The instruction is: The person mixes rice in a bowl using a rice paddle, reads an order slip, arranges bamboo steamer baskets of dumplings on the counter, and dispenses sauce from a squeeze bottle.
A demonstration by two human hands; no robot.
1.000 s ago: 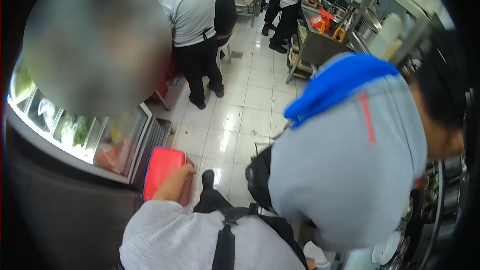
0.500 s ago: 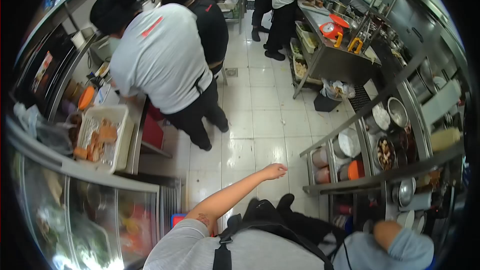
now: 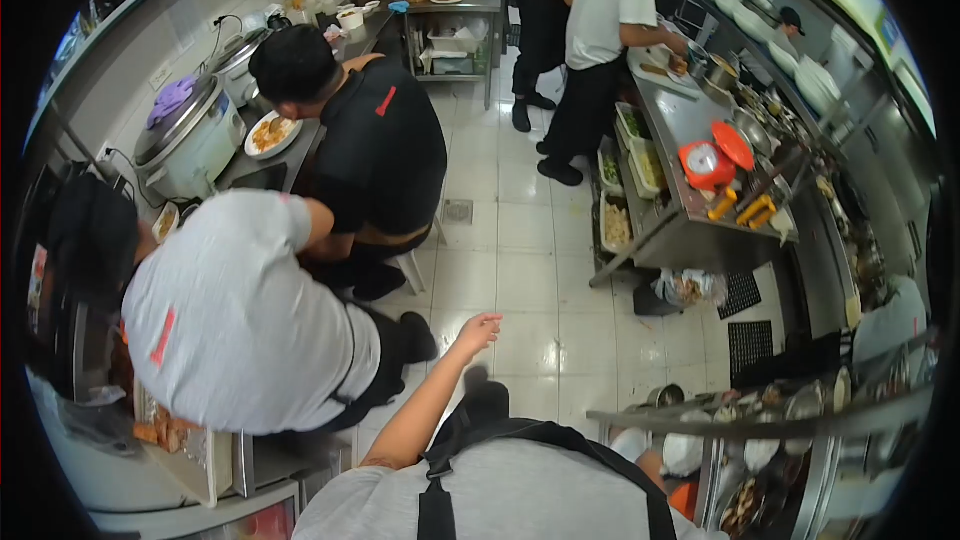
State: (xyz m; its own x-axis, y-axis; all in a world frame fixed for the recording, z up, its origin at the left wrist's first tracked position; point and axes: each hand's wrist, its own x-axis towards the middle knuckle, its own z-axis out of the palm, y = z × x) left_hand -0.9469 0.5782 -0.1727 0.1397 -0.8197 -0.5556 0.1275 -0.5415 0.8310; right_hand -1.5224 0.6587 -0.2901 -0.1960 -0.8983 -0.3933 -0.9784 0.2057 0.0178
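Observation:
My left hand (image 3: 481, 332) is stretched out in front of me over the white tiled floor (image 3: 527, 285). Its fingers are loosely extended and hold nothing. At the lower right, skin of my right hand or arm (image 3: 652, 466) shows past the dark apron strap, right beside a white object (image 3: 630, 443). The fingers there cannot be made out. Closest to my left hand is a person in a grey shirt (image 3: 240, 310), bending over the left counter. Past them a person in black (image 3: 385, 145) sits on a white stool near a plate of food (image 3: 272, 135).
On the right stands a steel table (image 3: 690, 200) with a red scale (image 3: 706, 165); a bin (image 3: 690, 290) sits beneath its near end. A metal rack (image 3: 790, 427) with bowls is at lower right. A person in a white shirt (image 3: 610, 10) works farther back.
The view has moved forward along the aisle; the grey-shirted person is now closer at left. The co-worker with the blue cloth has left view. My left hand stays extended and empty.

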